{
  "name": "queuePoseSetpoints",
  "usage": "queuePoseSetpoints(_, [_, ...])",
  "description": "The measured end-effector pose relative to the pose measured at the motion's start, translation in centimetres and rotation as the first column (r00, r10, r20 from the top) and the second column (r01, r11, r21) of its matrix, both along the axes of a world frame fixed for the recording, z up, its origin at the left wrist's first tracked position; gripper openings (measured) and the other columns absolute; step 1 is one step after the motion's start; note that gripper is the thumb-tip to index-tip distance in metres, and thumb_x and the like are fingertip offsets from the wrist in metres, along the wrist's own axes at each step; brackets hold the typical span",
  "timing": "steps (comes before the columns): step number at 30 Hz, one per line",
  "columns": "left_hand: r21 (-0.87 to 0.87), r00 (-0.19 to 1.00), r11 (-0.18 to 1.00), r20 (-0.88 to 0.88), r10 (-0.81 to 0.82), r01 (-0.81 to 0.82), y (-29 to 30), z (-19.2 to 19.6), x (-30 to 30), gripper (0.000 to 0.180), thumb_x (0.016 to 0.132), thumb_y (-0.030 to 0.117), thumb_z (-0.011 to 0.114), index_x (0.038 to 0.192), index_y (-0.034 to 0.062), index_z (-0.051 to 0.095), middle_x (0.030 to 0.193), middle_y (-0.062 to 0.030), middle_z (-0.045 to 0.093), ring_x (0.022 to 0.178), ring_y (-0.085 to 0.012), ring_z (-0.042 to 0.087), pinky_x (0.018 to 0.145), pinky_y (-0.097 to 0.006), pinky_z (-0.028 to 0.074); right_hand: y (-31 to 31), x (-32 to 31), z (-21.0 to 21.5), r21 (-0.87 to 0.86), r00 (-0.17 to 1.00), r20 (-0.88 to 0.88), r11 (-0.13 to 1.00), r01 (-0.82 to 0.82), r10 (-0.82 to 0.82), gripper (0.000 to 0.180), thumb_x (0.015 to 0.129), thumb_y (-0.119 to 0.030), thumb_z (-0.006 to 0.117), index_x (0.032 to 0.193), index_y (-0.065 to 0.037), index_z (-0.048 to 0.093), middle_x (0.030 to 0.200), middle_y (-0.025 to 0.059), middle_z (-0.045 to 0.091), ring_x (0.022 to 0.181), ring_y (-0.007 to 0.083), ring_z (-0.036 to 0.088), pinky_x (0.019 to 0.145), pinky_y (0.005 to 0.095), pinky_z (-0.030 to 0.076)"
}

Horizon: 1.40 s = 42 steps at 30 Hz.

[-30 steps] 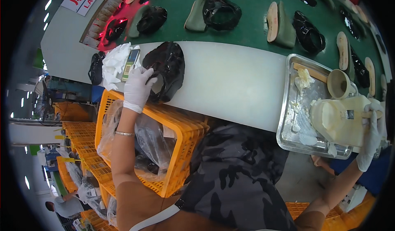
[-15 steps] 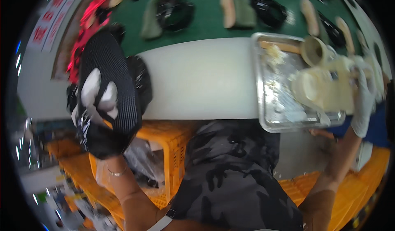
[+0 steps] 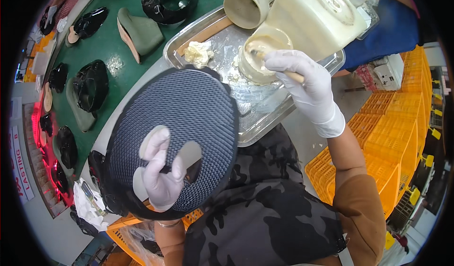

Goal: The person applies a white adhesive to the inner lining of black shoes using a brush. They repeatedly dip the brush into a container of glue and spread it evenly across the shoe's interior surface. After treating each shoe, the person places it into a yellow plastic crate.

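A black shoe upper with a woven, ribbed lining facing up is held in front of me. My gloved left hand comes up through its opening, fingers curled around the piece; part of its grip is hidden. My gloved right hand is closed on a brush with a pale wooden handle. The brush end reaches into a cream-coloured cup of pale glue. That cup stands in a metal tray, just beyond the upper.
An empty-looking beige cup and a large cream container are by the tray's far side. Black uppers and green shoe lasts stand on the green table. Orange crates are stacked at right.
My view has turned right. My right hand has come from the tray's right side to the glue cup, where the brush now shows. The upper now lies closer to the tray.
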<state>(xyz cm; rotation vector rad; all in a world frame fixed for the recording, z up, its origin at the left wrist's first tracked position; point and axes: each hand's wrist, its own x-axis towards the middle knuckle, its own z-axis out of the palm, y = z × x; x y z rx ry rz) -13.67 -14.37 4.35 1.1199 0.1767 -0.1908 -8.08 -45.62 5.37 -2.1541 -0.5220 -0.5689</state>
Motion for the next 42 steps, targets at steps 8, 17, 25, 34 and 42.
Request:
queuePoseSetpoints(8, [-0.472,0.84,0.845,-0.328,-0.433,0.252,-2.8,1.2,2.3,0.041,0.086,0.001,0.04,0.126,0.0043,0.036,0.127,-0.0083,0.048,0.044,-0.0066,0.039,0.037,-0.017,0.029,-1.3,-0.2,1.0,0.414,0.995,-0.093,0.91,0.014,0.027,0.022,0.093,-0.019,0.046,0.101,0.001,0.048,0.094,0.0136,0.06,0.074,0.0116,0.057,0.065,0.0224,0.047])
queuePoseSetpoints(17, [-0.435,0.584,0.771,-0.504,-0.636,0.464,-6.9,1.4,4.0,0.044,0.082,0.004,0.041,0.124,-0.0049,0.032,0.114,-0.0111,0.053,0.04,-0.0064,0.037,0.036,-0.019,0.027,-1.6,3.0,3.6,0.214,0.921,0.037,0.897,-0.387,0.388,0.027,0.091,-0.023,0.048,0.108,-0.001,0.046,0.096,0.0153,0.06,0.076,0.0157,0.061,0.065,0.0259,0.049])
queuePoseSetpoints(25, [-0.357,0.443,0.724,-0.606,-0.66,0.59,-8.9,1.4,4.5,0.036,0.085,0.005,0.038,0.119,-0.0046,0.041,0.069,-0.0045,0.047,0.033,-0.0067,0.029,0.032,-0.019,0.021,2.8,4.3,4.0,0.052,0.959,0.141,0.966,-0.255,0.246,0.022,0.074,-0.034,0.065,0.089,-0.02,0.058,0.063,-0.0007,0.055,0.056,0.0179,0.056,0.05,0.0274,0.044])
queuePoseSetpoints(34, [-0.271,0.508,0.776,-0.626,-0.592,0.57,-8.1,1.2,4.4,0.043,0.08,0.004,0.043,0.122,-0.0003,0.04,0.107,-0.0054,0.048,0.067,-0.0029,0.042,0.058,-0.014,0.035,-1.9,2.7,4.9,-0.012,0.908,-0.176,0.922,-0.387,0.38,0.011,0.076,-0.009,0.066,0.084,-0.004,0.06,0.084,0.0083,0.064,0.072,0.0191,0.063,0.066,0.0258,0.049])
queuePoseSetpoints(42, [-0.058,0.648,0.78,-0.522,-0.555,0.623,-8.0,2.1,3.2,0.045,0.078,0.003,0.044,0.122,-0.0027,0.04,0.116,-0.009,0.052,0.069,-0.0031,0.047,0.058,-0.013,0.039,-0.9,2.6,4.1,0.153,0.894,-0.07,0.89,-0.429,0.443,0.017,0.084,-0.005,0.057,0.096,0.004,0.047,0.089,0.0159,0.061,0.079,0.0194,0.061,0.072,0.0293,0.05])
